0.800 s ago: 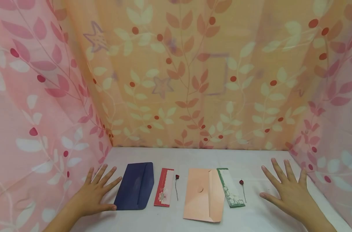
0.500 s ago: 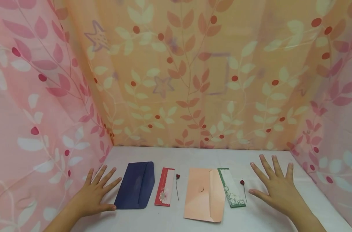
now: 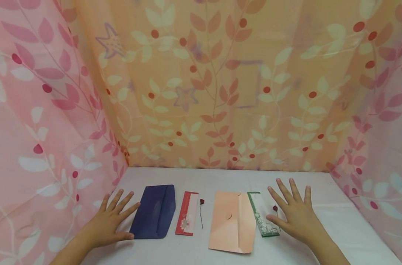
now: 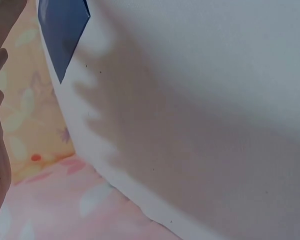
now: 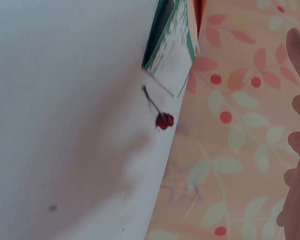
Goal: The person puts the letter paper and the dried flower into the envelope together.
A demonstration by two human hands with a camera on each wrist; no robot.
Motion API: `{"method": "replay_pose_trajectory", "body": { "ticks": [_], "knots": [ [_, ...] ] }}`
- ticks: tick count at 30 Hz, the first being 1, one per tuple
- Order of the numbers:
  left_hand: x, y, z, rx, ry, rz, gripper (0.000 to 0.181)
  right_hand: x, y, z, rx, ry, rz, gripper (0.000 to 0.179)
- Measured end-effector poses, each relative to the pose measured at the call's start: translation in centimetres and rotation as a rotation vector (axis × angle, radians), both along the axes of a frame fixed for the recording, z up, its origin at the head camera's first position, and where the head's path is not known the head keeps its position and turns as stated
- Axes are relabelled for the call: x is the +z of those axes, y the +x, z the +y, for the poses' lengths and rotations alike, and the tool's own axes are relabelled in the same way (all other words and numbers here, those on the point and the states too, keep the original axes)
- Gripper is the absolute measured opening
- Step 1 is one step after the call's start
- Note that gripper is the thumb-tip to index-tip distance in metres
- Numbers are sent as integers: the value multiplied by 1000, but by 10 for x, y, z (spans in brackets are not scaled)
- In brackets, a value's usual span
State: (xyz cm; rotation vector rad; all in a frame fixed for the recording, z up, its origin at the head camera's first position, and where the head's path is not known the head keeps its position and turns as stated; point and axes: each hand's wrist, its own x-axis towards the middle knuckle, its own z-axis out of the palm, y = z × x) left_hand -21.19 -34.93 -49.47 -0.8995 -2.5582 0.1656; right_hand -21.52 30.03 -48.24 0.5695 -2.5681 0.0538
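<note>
In the head view my left hand (image 3: 109, 224) is spread beside a dark blue envelope (image 3: 152, 211), fingertips overlapping its left edge. My right hand (image 3: 297, 217), fingers also spread, hovers over the right-hand rose (image 3: 275, 208) and partly hides its thin stem. Left of that rose lies a green-edged floral card (image 3: 262, 217), its edge against the peach envelope (image 3: 224, 224). A red floral card (image 3: 186, 215) and another small rose (image 3: 202, 202) lie between the two envelopes. Both hands hold nothing; the right wrist view shows the rose (image 5: 165, 120) apart from the fingers.
A white tabletop (image 3: 194, 254) bears all the items. Leaf-patterned cloth (image 3: 214, 92) hangs at the back, with pink cloth (image 3: 55, 129) on the left and more on the right. Shadows of the hands fall on the white surface in both wrist views.
My right hand has moved left, from the open tabletop at the right to above the right-hand rose. My left hand has barely moved. The envelopes, cards and roses lie as before.
</note>
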Motion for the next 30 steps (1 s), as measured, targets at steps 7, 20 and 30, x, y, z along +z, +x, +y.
{"method": "replay_pose_trajectory", "body": {
  "ticks": [7,20,30],
  "knots": [
    [0,-3,5,-1,16,-10,97,-2,-1,-23,36,-23,2,89],
    [-2,-6,19,4,84,-109,93,-7,1,-69,101,-76,-38,84],
    [-5,-11,23,25,107,-186,92,-8,-1,-106,179,-133,-56,82]
  ]
}}
